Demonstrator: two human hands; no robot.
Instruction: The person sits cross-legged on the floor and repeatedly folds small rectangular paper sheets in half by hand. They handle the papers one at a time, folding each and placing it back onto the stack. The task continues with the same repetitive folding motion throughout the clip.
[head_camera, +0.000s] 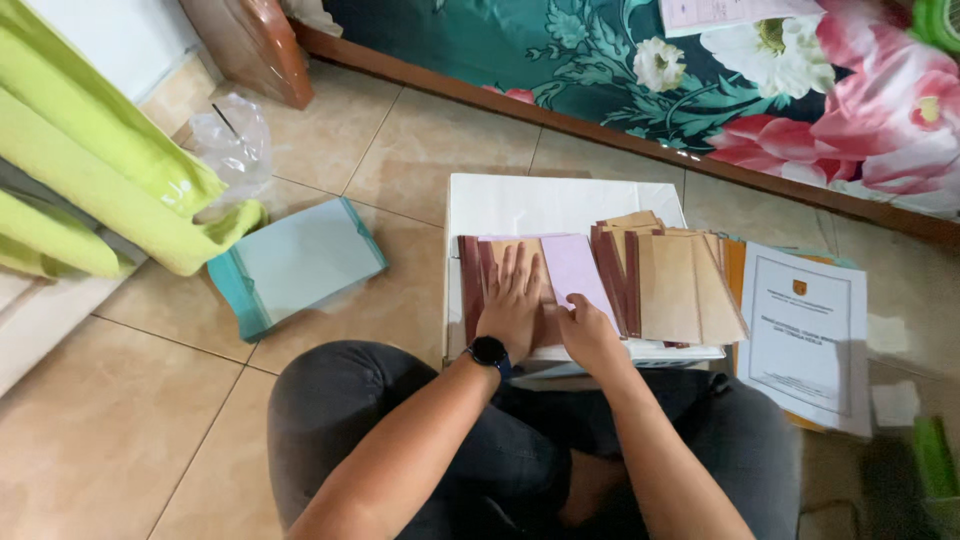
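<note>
Far left, a lime-green cloth (95, 175) is draping down over the tiled floor (130, 420), with a crumpled clear plastic bag (232, 140) lying just beside it. A pale teal folder (295, 265) is lying flat on the tiles next to that, well apart from the hands. In the middle, a white box (530, 205) is serving as a work surface in front of the seated person's knees, and a brown booklet with a dark red spine (478, 275) is lying on it. The left hand (512, 300) (a dark watch on its wrist) is pressing flat on this booklet, fingers spread, gripping nothing. The right hand (588, 335) is resting on a pink sheet (575, 265) beside it; it seems to be pinching the lower edge, though the fingertips are hidden. Further right, a fanned stack of brown booklets (675, 285) is overlapping the box, and a white printed document (808, 335) is lying on the floor.
</note>
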